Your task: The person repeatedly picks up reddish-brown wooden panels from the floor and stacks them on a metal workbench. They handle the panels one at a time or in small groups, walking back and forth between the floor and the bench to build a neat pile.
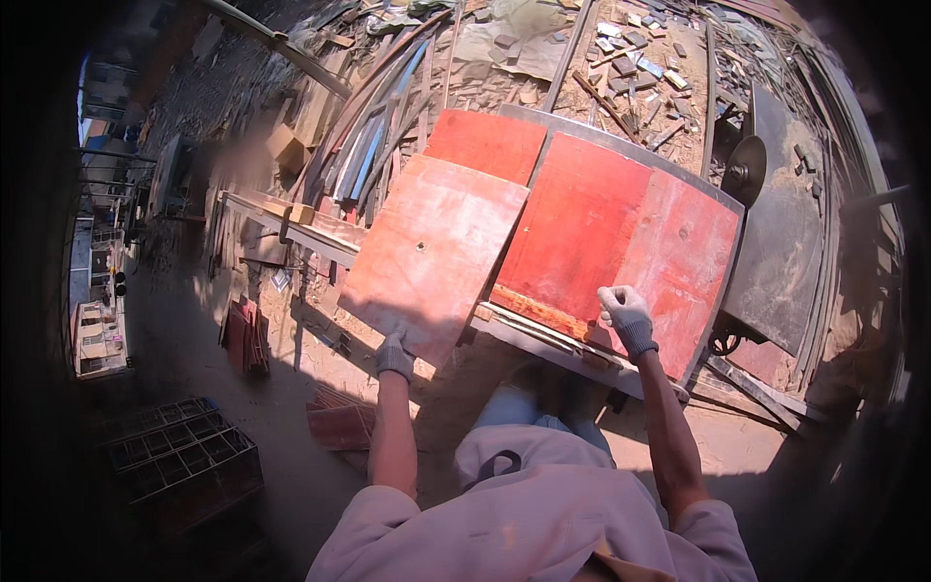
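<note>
My left hand, in a light knit work glove, grips the near edge of a pale red plywood panel with a small hole in it. That panel lies tilted, partly over another red panel. My gloved right hand is curled above a bright red plywood panel on the saw table; whether its fingers hold anything small cannot be told. A paler, scuffed red section lies to its right. Beyond the table's right edge stands a circular saw blade.
A dark metal plate lies right of the blade, with a handwheel below. Wood offcuts litter the far ground. Metal and wood strips lie far left. Red board stacks and a dark metal rack are at the left.
</note>
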Available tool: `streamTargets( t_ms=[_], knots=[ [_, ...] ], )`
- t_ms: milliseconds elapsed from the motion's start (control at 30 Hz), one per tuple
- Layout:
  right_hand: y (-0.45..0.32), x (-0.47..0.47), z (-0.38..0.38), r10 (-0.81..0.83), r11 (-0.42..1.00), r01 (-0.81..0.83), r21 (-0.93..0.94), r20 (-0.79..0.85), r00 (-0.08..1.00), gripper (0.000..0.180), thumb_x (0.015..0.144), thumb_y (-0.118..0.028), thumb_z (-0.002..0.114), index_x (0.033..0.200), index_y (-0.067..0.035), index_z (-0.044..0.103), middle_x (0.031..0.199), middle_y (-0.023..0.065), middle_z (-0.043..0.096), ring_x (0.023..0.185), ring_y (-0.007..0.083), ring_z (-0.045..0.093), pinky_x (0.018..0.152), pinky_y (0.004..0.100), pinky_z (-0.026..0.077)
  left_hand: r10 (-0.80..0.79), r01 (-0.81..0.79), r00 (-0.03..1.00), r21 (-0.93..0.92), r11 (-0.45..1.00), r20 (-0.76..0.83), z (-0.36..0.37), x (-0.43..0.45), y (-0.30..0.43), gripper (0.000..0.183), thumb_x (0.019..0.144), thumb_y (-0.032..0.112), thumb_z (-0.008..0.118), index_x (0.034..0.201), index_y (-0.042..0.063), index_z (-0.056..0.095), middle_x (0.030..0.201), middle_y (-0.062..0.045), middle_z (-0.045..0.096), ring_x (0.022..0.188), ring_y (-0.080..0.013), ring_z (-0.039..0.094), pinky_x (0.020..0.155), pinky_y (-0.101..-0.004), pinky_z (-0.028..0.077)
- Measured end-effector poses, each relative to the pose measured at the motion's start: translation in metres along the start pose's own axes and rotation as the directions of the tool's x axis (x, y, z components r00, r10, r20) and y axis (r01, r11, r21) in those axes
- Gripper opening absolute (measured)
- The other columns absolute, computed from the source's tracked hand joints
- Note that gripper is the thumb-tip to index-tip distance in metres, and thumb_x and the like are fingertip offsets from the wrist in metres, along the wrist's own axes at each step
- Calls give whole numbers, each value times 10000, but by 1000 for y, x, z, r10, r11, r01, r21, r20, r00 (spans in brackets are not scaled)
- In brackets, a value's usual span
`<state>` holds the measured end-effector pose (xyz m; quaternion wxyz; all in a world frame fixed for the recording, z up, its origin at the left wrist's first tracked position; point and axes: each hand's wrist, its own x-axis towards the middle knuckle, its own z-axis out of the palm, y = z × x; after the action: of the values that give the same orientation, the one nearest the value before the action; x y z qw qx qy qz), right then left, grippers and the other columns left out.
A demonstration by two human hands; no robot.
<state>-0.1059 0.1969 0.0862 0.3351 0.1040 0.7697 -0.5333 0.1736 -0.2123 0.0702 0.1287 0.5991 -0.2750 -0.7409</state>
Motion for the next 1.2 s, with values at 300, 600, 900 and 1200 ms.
streamTargets(
  t_ms=[300,600,900,1200],
  knots=[
    [-76,-45,185,52,650,-405,643,495,868,287,982,-340,726,1068,-78,643,1007,51,690,942,203,701,824,381,613,215,-171,946,-188,967,245,23,-93,-18,279,940,-22,665,1213,37,651,1168,-80,684,1104,-224,651,1001,-390,546],
    [-50,-93,97,-98,832,-262,490,593,799,453,944,-140,726,1345,-19,553,1208,113,665,1120,260,653,1014,433,529,433,-430,822,-95,898,371,38,-171,-58,327,895,74,795,1200,15,696,1093,-27,735,986,-116,655,904,-303,538],
    [6,-136,78,-291,855,-116,506,651,701,715,910,-158,769,1516,-1,424,1426,109,572,1299,293,558,1144,447,425,394,-379,832,-118,918,391,-2,-218,-71,356,871,133,840,1191,28,723,1050,-25,749,958,-137,679,890,-304,558],
    [-26,-170,136,-220,932,-38,360,646,731,719,859,-116,804,1478,12,461,1351,114,600,1211,278,611,1050,408,506,104,-78,963,-115,990,250,-72,-191,-85,407,867,164,838,1214,-11,717,1077,-113,769,1051,-191,710,1001,-299,537]
  ],
)
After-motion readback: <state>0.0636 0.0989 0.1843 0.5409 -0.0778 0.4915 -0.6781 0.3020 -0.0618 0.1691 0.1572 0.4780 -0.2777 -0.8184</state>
